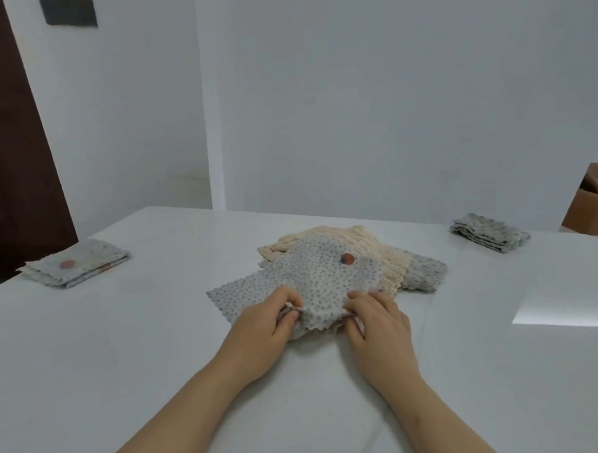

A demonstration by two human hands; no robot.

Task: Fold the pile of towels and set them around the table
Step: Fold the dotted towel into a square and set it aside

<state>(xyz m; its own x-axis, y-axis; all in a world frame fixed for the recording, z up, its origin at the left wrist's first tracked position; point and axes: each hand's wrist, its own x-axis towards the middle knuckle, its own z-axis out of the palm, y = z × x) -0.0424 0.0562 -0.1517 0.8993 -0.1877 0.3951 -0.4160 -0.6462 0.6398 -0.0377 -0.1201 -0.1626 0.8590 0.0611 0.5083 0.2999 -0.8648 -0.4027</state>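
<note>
A small pile of towels lies in the middle of the white table point(125, 353). On top is a pale dotted towel point(313, 277) with a red-brown spot. Under it lie a beige towel point(384, 253) and a grey towel point(423, 274). My left hand point(264, 327) pinches the near edge of the dotted towel between thumb and fingers. My right hand point(377, 320) grips the same edge a little to the right. A folded dotted towel point(76, 265) sits at the table's far left. A folded grey towel point(490, 236) sits at the far right.
White walls stand behind the table. A dark brown door or panel point(10, 153) is at the left. A brown cardboard box point(594, 203) stands past the table's right corner. A bright patch of light point(568, 303) falls on the table at the right.
</note>
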